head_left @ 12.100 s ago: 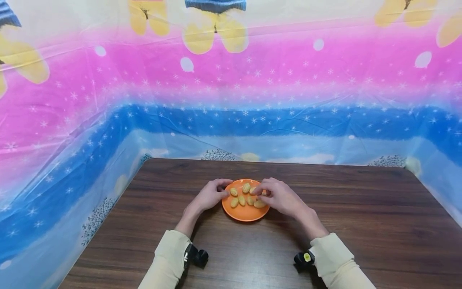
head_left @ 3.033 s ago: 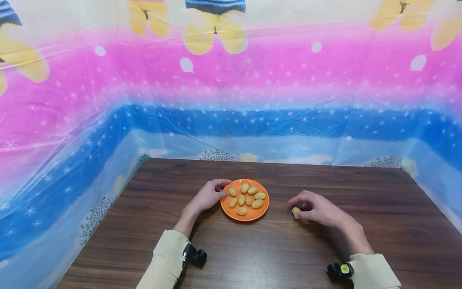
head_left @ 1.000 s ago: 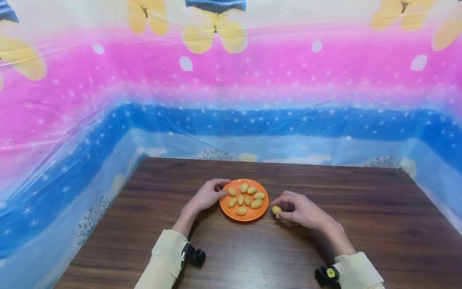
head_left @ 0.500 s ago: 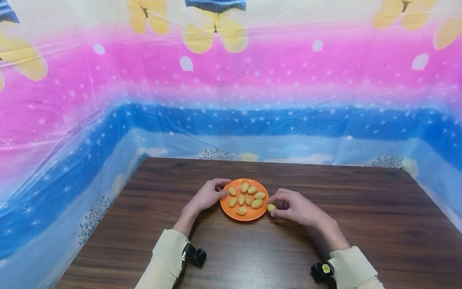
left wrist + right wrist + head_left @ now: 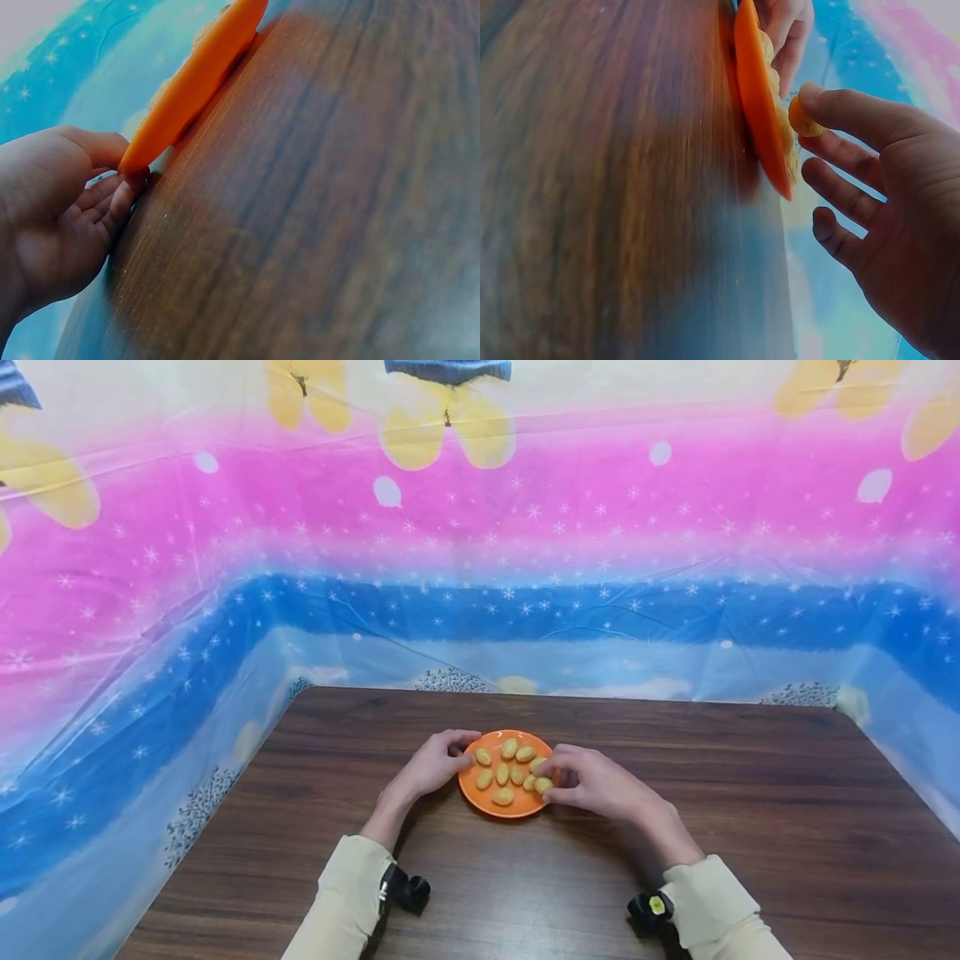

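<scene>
An orange plate (image 5: pixel 491 806) on the table carries several small, yellow-tan oval pieces (image 5: pixel 503 797) with a rough, nut-like look. On its left side my left hand (image 5: pixel 430 767) pinches the rim; in the left wrist view the thumb lies at the plate's edge (image 5: pixel 176 109) and the fingers curl beneath. My right hand (image 5: pixel 596 783) is over the plate's right side. Between its thumb and index finger it pinches one more oval piece (image 5: pixel 804 118), above the plate in the right wrist view. The other right fingers are spread. This hand partly hides the pieces on the plate's right side.
The dark wood-grain table (image 5: pixel 480 893) spreads out around the plate. Behind it and along its left side hangs a pink and blue patterned cloth (image 5: pixel 480 552). Black wrist cameras (image 5: pixel 412 893) sit at both cuffs, low over the table.
My right hand, holding an oval piece, has come left from the bare table to over the plate. Earlier, it was among the pieces on the plate. The left hand has kept its grip.
</scene>
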